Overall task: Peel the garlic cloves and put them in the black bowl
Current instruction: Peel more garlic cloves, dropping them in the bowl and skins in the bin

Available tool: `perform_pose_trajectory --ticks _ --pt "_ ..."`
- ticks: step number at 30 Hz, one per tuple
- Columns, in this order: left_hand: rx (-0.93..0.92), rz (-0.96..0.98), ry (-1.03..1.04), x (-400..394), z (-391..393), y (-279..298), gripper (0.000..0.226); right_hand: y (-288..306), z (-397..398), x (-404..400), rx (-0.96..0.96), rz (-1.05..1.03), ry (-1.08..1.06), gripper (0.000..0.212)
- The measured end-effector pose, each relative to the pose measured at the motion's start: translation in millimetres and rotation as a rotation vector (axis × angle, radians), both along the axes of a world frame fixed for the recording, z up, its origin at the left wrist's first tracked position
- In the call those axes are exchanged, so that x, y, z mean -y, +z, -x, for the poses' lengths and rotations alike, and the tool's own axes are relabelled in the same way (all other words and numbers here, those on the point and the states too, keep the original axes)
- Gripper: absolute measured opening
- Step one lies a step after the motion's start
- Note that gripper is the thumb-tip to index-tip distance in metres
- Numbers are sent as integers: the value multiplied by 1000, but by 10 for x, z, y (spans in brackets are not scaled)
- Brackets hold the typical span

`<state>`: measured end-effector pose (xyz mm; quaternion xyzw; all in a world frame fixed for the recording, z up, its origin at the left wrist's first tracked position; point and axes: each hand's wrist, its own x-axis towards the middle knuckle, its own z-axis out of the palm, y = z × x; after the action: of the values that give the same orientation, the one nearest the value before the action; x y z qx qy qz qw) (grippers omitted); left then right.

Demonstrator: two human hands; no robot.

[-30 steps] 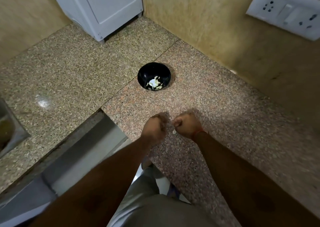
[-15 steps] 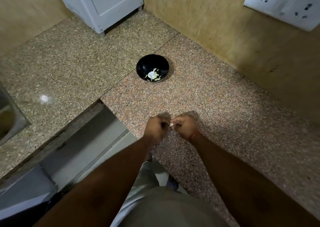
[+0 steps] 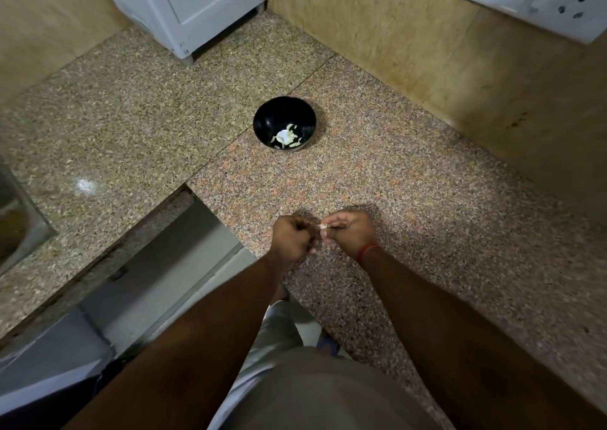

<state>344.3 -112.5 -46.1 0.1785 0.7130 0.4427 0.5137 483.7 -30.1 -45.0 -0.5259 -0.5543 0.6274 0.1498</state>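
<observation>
Garlic clove [image 3: 323,226] pinched between both hands at lower centre of frame, above the granite counter [image 3: 410,180]. Right hand [image 3: 351,232] curled round the clove's right end, thumb and forefinger closed on it; left hand [image 3: 294,237] clenched close against it, fingertips at the clove's left end, apparently picking at the skin, though actual contact there too small to confirm. Change from a second ago: fists then pressed knuckle to knuckle with nothing showing between them; now parted slightly, a pale sliver of clove exposed in the gap. Judged as peeling under way, skin being worked loose, clove not yet ready for transfer. Black bowl [image 3: 262,117] standing well apart from the hands, above them at centre frame, already holding several pale pieces [image 3: 285,136]; whether peeled cloves or skins, not distinguishable. Red thread [image 3: 367,251] on the right wrist. Hidden or unclear: most of the clove buried in the fingers; extent of remaining skin unknown; no stock of unpeeled garlic visible anywhere. White appliance [image 3: 197,5] cut off at top edge, switch panel [image 3: 538,2] cut off at upper right, sink [image 3: 16,219] clipped at left edge.
</observation>
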Motion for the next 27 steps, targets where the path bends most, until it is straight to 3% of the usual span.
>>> perform_pose_trajectory --ticks 5,11,16,18,20,22,25,27 --pt "86 25 61 -31 28 22 18 -14 -1 -7 -1 -25 -59 23" --pt "76 45 75 6 120 -3 22 -86 -58 -59 262 -445 132 28" --pt "104 10 71 71 82 45 26 31 -36 -14 365 -541 263 43" --pt "125 0 89 114 55 44 20 43 -59 59 371 -605 242 38" --pt "153 -1 124 164 15 41 12 47 -79 174 315 -550 177 26" --pt "168 -1 164 204 -38 40 11 76 -63 300 187 -344 71 15" --pt "167 15 201 272 -134 45 13 127 -63 471 27 -8 -120 13" --pt "167 26 199 313 -164 49 9 129 -86 531 -19 77 -169 13"
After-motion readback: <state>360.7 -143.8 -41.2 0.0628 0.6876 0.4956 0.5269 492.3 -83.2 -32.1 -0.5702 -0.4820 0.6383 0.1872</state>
